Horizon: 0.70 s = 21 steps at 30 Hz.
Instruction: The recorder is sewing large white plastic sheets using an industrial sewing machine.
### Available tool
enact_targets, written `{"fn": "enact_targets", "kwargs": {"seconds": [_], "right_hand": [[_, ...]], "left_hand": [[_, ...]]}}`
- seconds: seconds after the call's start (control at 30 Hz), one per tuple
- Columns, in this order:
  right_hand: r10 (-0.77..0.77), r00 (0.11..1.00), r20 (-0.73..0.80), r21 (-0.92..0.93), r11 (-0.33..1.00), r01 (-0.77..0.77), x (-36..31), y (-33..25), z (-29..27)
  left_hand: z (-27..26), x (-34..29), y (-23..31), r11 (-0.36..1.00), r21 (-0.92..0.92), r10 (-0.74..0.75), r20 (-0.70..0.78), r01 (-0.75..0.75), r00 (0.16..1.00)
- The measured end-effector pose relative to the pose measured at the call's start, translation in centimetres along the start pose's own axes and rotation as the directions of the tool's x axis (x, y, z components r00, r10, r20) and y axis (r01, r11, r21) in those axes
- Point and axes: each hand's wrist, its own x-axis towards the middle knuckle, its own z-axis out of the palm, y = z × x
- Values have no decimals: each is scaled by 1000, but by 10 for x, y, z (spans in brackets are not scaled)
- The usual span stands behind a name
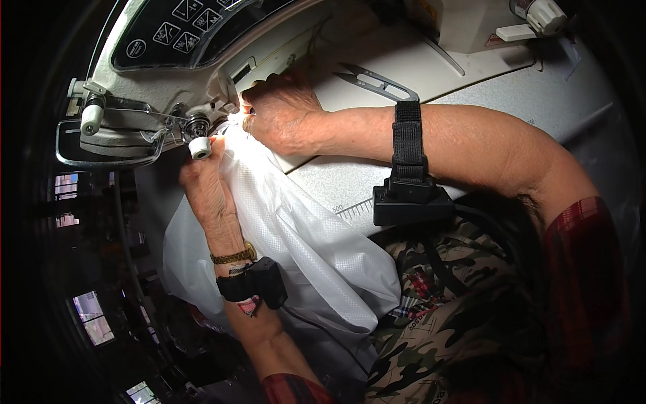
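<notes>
White, thin woven sheet material runs from beneath the sewing machine head down over the table's front edge toward my lap. My left hand pinches its left edge just below the white tension knob, with some fingertips hidden behind the machine parts. Close by the brightly lit needle area, my right hand is curled closed at the top of the sheet. Its fingertips are partly turned away from view. The needle itself is lost in the glare. Metal thread snips lie beyond my right forearm.
The pale machine table carries a printed ruler scale along its near edge. A control panel tops the machine head. At the back right stands a white device with a knob. A wire guard juts out at left.
</notes>
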Motion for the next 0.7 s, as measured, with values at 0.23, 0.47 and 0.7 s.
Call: {"fn": "enact_targets", "kwargs": {"seconds": [0.23,0.47,0.7], "right_hand": [[-24,999,-48,41,999,26,0,6,7],[-44,990,-136,-11,999,43,-5,4,8],[-13,999,-47,79,997,16,-6,7,2]], "left_hand": [[3,-6,11,1000,-7,2,-36,-2,999],[22,-86,99,926,-120,378,257,-359,889],[45,-129,145,873,-423,481,672,-242,562]]}}
